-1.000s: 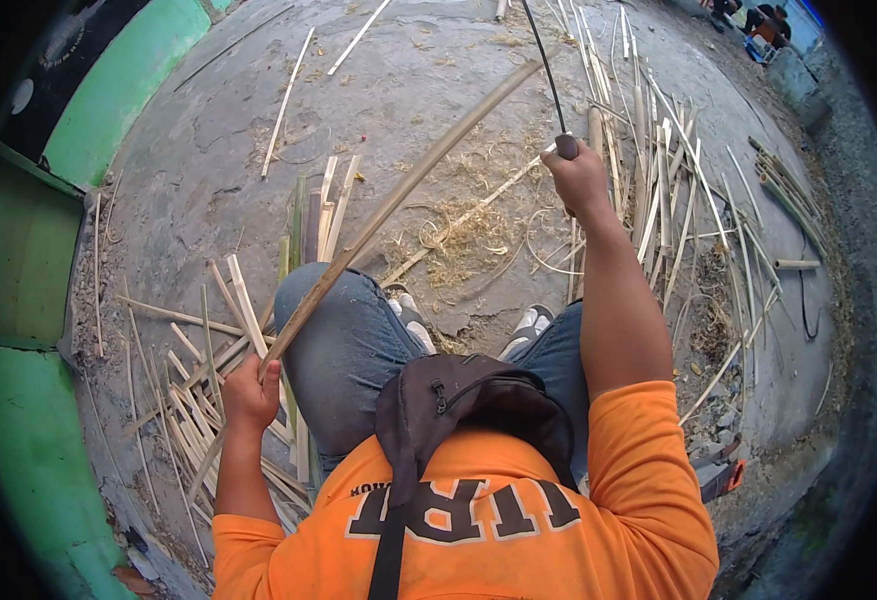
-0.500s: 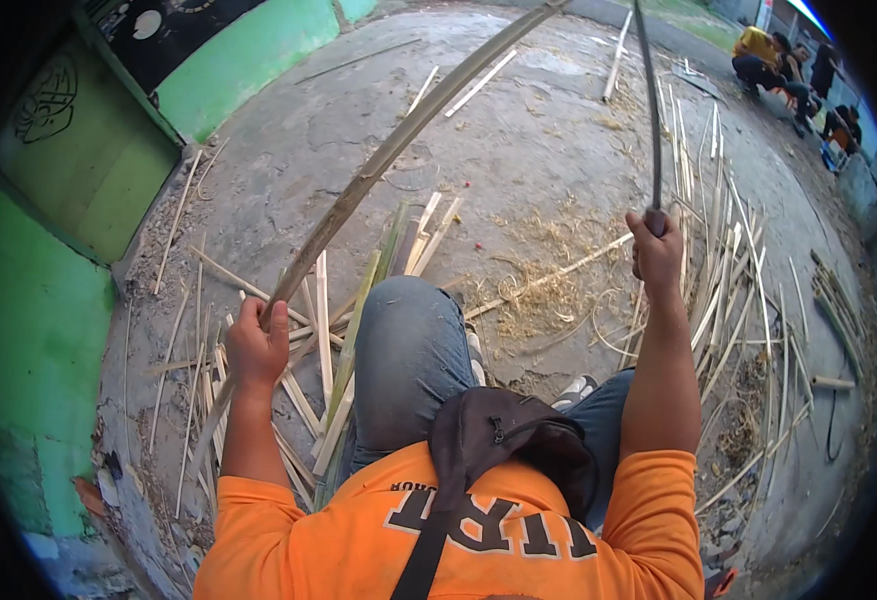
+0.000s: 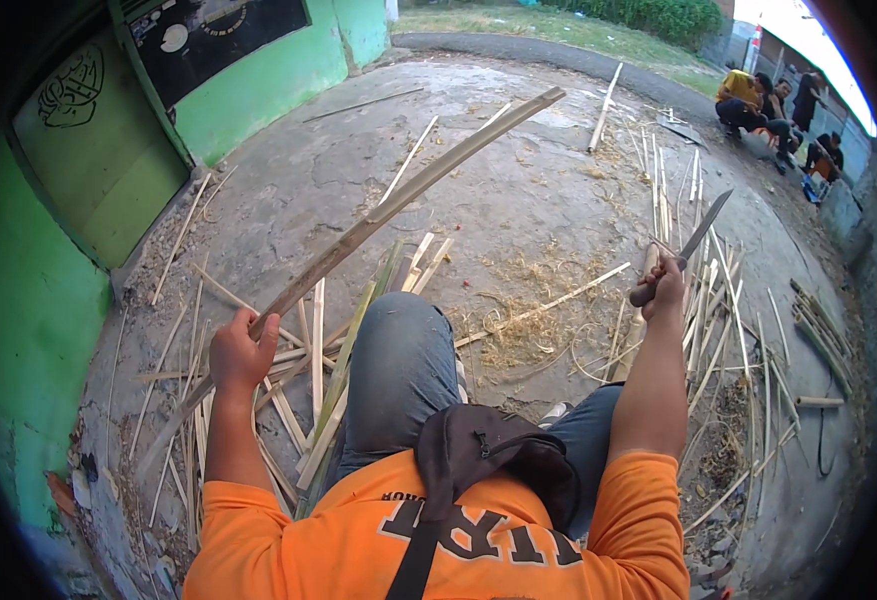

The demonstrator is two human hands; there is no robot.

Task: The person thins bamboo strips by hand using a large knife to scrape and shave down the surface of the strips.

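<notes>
Seen from the head camera, the seated person's left hand [image 3: 238,350] is closed around a long bamboo pole [image 3: 398,200], raised slantwise over the concrete floor [image 3: 518,200], apparently to keep it within the blade's reach. The right hand [image 3: 666,285] grips a knife [image 3: 693,245], blade up. Split strips [image 3: 308,350] litter the floor's left edge, below a green wall [image 3: 258,85] bearing a dark panel [image 3: 213,30].

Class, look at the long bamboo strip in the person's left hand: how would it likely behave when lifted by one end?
The bamboo strip likely flexes: it shows a slight bow. Probably light, since the left hand alone raises it. It looks flat, so unlikely to roll.
</notes>
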